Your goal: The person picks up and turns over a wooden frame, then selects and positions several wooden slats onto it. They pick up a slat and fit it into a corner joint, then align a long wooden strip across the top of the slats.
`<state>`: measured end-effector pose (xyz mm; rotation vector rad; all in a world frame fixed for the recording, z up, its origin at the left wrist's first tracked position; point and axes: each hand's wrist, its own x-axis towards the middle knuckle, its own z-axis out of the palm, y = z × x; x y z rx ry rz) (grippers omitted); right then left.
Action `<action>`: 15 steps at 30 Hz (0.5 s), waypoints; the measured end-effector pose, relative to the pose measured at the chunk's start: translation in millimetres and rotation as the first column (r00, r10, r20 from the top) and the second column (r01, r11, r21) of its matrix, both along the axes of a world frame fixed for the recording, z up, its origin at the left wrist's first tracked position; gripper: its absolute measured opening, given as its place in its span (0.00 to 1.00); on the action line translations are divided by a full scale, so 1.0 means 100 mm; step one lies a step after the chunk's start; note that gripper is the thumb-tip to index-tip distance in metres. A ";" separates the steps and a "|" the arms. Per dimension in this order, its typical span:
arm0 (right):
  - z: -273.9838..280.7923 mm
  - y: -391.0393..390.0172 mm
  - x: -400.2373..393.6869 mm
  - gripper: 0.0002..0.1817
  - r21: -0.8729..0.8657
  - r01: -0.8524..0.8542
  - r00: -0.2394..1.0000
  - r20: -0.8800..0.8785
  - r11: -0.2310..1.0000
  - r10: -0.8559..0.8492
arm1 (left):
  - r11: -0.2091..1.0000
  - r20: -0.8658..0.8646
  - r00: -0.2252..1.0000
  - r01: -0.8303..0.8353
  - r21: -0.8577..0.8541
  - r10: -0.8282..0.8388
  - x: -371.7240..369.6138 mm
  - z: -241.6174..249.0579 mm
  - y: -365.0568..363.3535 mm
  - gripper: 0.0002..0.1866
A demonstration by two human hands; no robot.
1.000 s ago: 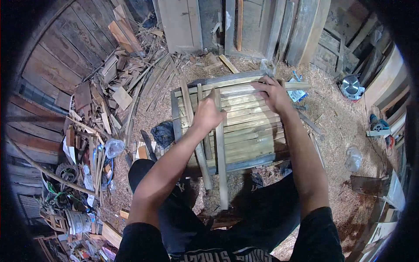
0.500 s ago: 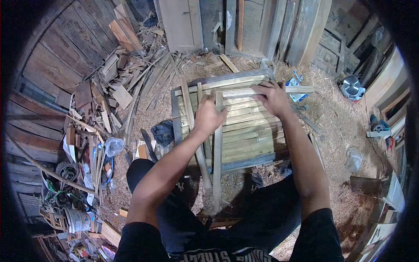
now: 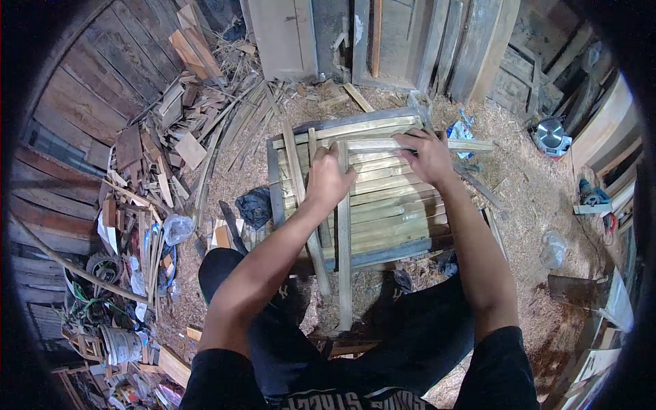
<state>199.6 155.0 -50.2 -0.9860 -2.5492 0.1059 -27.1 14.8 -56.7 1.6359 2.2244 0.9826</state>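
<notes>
In the head view, my left hand [image 3: 329, 176] is closed around the upper end of a long wooden strip [image 3: 344, 273] pointing down toward my legs. My right hand [image 3: 429, 157] grips a second wooden strip [image 3: 471, 145], which lies crosswise and meets the first one near my left fingers, roughly at a right angle. Whether the two are joined is hidden. Both rest over a slatted wooden panel [image 3: 389, 186] with a dark frame, lying between my knees and the doors. Two more loose strips, one a longer strip [image 3: 291, 154], lie on the panel left of my left hand.
Wood offcuts [image 3: 191, 150] are heaped at the left. A black plastic bag [image 3: 255, 207] lies left of the panel, a blue-white packet [image 3: 459, 130] right. A circular saw [image 3: 549, 137] and a power drill [image 3: 593, 195] sit far right on the sawdust-covered floor [image 3: 523, 225].
The lower end of the long strip has swung slightly right. The crosswise strip has tilted a little, its right end lower. Both hands stay in nearly the same place.
</notes>
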 end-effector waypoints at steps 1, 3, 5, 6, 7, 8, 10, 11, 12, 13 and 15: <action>0.00 -0.01 0.00 0.18 0.016 0.003 1.000 -0.012 1.000 -0.003 | 1.000 -0.021 1.000 -0.001 0.010 0.001 0.00 -0.01 0.00 0.34; 0.01 -0.01 0.00 0.18 0.013 -0.002 1.000 -0.004 1.000 0.002 | 1.000 -0.024 1.000 0.000 0.005 0.000 0.03 0.00 0.00 0.35; 0.03 -0.02 0.00 0.19 0.012 -0.008 1.000 0.005 1.000 0.008 | 1.000 -0.027 1.000 0.000 0.001 0.000 0.05 0.06 -0.01 0.35; 0.03 -0.02 0.01 0.18 0.010 -0.011 1.000 0.013 1.000 0.011 | 1.000 -0.037 0.999 0.008 -0.005 -0.008 0.06 0.07 -0.01 0.37; 0.03 -0.01 0.02 0.18 0.008 -0.014 1.000 0.021 1.000 0.014 | 1.000 -0.046 0.999 0.016 -0.011 -0.017 0.07 0.09 -0.02 0.40; 0.03 -0.01 0.02 0.18 0.008 -0.015 1.000 0.022 1.000 0.015 | 1.000 -0.045 0.999 0.015 -0.011 -0.015 0.07 0.09 -0.02 0.40; 0.01 0.00 0.04 0.18 -0.007 -0.047 0.998 -0.031 0.999 0.047 | 0.997 -0.024 1.000 0.009 0.073 -0.007 0.05 0.05 -0.03 0.32; 0.00 0.01 0.04 0.18 -0.007 -0.046 0.998 -0.032 0.999 0.046 | 0.997 -0.026 1.000 0.010 0.073 -0.008 0.04 0.03 -0.02 0.32; 0.00 0.01 0.04 0.18 -0.001 -0.048 0.998 -0.048 0.999 0.047 | 0.998 0.015 1.000 -0.001 0.058 0.000 0.03 0.03 -0.01 0.32; 0.00 0.01 0.04 0.17 0.006 -0.050 0.997 -0.062 0.999 0.050 | 0.999 0.057 0.998 -0.012 0.044 0.010 0.02 0.03 0.00 0.31; 0.02 0.01 0.04 0.18 0.003 -0.052 0.998 -0.033 0.999 0.052 | 0.999 0.067 0.998 -0.013 0.037 0.011 0.01 0.03 -0.02 0.30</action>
